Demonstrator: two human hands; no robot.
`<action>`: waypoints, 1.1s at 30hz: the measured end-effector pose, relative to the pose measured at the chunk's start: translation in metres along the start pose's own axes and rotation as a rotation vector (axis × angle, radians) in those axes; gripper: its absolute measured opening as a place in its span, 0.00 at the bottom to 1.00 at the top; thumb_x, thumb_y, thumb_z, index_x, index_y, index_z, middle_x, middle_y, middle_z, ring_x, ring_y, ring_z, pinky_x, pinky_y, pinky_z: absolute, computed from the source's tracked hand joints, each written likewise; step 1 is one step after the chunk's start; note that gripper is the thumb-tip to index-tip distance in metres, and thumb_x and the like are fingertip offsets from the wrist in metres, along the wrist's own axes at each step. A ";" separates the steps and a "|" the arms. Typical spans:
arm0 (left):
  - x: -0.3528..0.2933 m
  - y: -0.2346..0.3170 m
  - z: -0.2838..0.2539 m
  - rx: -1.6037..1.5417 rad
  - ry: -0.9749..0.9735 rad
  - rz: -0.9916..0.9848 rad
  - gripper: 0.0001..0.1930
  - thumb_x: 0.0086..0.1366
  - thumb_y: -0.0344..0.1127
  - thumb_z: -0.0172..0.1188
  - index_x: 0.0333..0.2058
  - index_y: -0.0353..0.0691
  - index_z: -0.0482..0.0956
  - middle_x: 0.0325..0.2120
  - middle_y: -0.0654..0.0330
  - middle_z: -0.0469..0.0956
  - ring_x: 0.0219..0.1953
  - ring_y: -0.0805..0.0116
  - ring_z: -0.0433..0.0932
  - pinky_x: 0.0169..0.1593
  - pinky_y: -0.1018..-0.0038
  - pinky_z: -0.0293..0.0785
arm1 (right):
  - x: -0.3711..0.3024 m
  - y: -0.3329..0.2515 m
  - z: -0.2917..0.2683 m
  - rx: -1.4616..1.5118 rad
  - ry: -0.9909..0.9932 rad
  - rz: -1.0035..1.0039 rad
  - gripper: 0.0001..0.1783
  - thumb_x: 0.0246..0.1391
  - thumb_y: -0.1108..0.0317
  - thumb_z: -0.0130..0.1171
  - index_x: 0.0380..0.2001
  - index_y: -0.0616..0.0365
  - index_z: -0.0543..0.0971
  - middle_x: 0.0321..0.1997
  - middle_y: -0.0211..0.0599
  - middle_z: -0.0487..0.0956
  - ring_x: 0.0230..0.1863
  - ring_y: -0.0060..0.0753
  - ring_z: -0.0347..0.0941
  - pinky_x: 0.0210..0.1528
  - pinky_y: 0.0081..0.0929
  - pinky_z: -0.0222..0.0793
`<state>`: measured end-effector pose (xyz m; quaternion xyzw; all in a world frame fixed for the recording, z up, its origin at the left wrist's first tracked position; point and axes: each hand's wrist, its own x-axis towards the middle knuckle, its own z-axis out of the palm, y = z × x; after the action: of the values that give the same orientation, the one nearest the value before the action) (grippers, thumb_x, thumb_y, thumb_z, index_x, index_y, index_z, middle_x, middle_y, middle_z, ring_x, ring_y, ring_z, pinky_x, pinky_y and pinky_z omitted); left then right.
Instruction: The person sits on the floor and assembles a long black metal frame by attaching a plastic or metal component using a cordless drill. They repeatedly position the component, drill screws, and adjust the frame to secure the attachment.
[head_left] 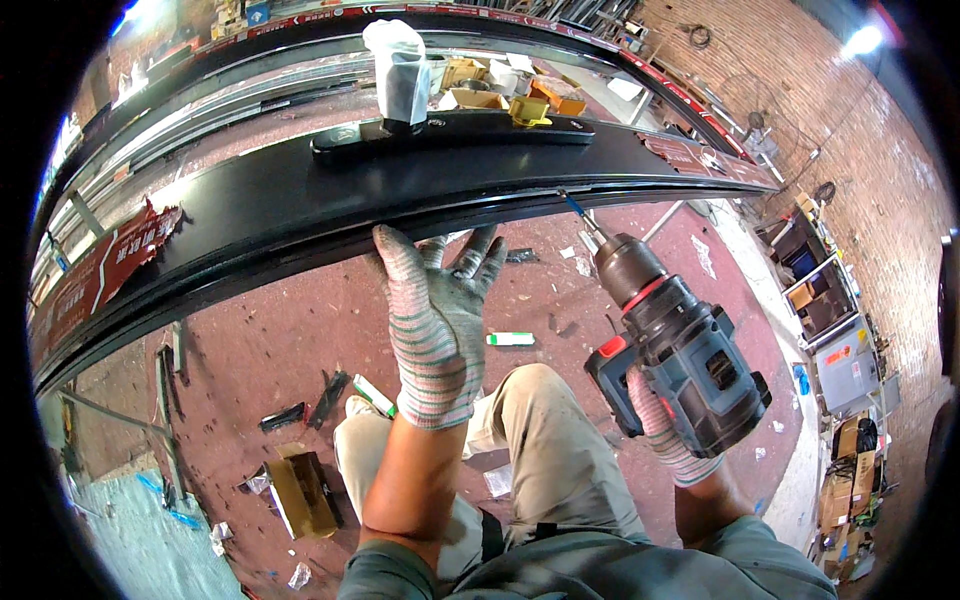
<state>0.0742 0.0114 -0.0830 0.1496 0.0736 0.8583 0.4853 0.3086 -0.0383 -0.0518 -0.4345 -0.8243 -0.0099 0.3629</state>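
Observation:
A long black metal profile (pixel 260 195) runs across in front of me, with torn reddish film at both ends. On top of it lies a black lock plate (pixel 470 140); a handle (pixel 403 85) wrapped in white plastic stands up from it. A small yellow piece (pixel 530 112) sits on its right part. My left hand (pixel 437 335), in a striped glove, touches the profile's near edge with fingers spread. My gloved right hand (pixel 662 430) is closed round the grip of a black and grey cordless drill (pixel 690 350). The drill's bit (pixel 575 207) meets the profile's near edge.
Beyond the profile are open cartons (pixel 470 98) and more long metal bars (pixel 250 95). An open cardboard box (pixel 303 492), green-and-white packets (pixel 510 339) and scraps lie on the red floor (pixel 250 370). Shelving (pixel 815 270) stands along the brick wall (pixel 790 80) at right.

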 end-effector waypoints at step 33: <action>0.004 -0.010 -0.002 0.060 0.150 0.082 0.28 0.67 0.51 0.56 0.58 0.41 0.63 0.48 0.56 0.71 0.47 0.59 0.74 0.53 0.57 0.73 | -0.001 0.020 0.025 1.012 -0.173 0.487 0.19 0.57 0.71 0.59 0.50 0.59 0.69 0.21 0.34 0.72 0.23 0.29 0.69 0.32 0.34 0.70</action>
<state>0.0796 0.0203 -0.0873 0.1024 0.1290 0.8837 0.4382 0.3089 -0.0182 -0.0774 -0.3833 -0.6291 0.5059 0.4487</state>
